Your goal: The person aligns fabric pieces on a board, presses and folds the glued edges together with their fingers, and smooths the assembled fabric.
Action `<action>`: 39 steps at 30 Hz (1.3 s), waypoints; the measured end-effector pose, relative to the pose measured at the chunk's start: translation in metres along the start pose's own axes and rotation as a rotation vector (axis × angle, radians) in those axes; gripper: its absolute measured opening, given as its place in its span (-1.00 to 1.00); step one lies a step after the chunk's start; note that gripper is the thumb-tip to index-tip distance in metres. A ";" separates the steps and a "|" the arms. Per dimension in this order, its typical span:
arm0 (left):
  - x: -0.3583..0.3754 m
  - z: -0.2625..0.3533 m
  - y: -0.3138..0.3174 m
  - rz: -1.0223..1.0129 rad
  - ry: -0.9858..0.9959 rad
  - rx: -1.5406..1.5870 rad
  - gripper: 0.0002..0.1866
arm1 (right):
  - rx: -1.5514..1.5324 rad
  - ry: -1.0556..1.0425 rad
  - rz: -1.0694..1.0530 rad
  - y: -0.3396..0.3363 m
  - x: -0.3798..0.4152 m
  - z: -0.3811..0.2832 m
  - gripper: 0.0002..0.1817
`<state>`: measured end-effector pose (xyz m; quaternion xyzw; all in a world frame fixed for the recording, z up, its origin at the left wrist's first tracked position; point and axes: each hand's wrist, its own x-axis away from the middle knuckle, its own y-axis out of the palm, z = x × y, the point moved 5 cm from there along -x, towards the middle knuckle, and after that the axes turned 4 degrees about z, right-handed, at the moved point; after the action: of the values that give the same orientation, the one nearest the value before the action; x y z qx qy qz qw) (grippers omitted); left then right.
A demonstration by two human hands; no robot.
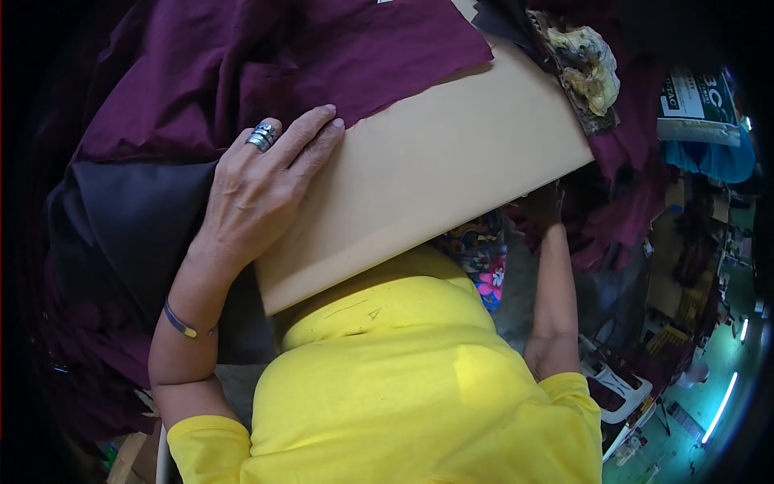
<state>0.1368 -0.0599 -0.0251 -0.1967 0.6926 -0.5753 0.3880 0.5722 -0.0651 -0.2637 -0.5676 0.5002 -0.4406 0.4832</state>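
My left hand, with rings on one finger, lies flat with its fingers stretched out. It rests on a tan board at the edge of a maroon cloth. The cloth covers the board's far left part. My right hand is low beside the board's right corner, in shadow near hanging maroon fabric. Its fingers are hidden, so I cannot see whether it holds anything. A dark, nearly black cloth drapes to the left of my left wrist.
A yellowish, crumpled lump sits on a dark strip at the board's far right corner. A printed white and green bag stands to the right. White plastic chairs are at lower right, above a green floor.
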 end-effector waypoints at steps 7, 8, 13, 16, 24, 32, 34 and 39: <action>0.001 0.000 0.000 0.024 0.005 0.012 -0.38 | 0.233 0.132 0.088 -0.067 0.018 -0.059 -0.18; 0.001 -0.001 0.002 0.028 0.010 0.001 -0.38 | 0.263 0.125 0.072 -0.068 0.024 -0.062 -0.24; 0.001 0.000 0.001 0.055 0.025 -0.017 -0.39 | 0.175 0.096 0.068 -0.086 0.038 -0.056 -0.54; 0.001 0.000 0.001 0.059 0.022 -0.007 -0.40 | 0.338 0.196 0.403 -0.179 0.042 -0.092 -0.68; 0.001 0.000 0.001 0.070 0.048 -0.042 -0.47 | -0.426 -0.233 0.547 -0.237 -0.043 -0.215 -0.50; 0.000 0.000 0.000 0.104 0.036 0.001 -0.56 | -0.514 -0.082 0.265 -0.189 -0.101 -0.212 -0.49; -0.001 0.000 -0.001 0.102 0.036 0.002 -0.57 | -0.329 -0.107 0.320 -0.187 -0.100 -0.214 -0.50; 0.001 0.000 0.001 0.109 0.038 0.012 -0.56 | 0.139 -0.131 0.400 -0.190 -0.094 -0.235 -0.56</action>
<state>0.1364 -0.0599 -0.0261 -0.1455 0.7061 -0.5610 0.4069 0.3575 0.0095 -0.0428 -0.4499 0.5389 -0.3315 0.6303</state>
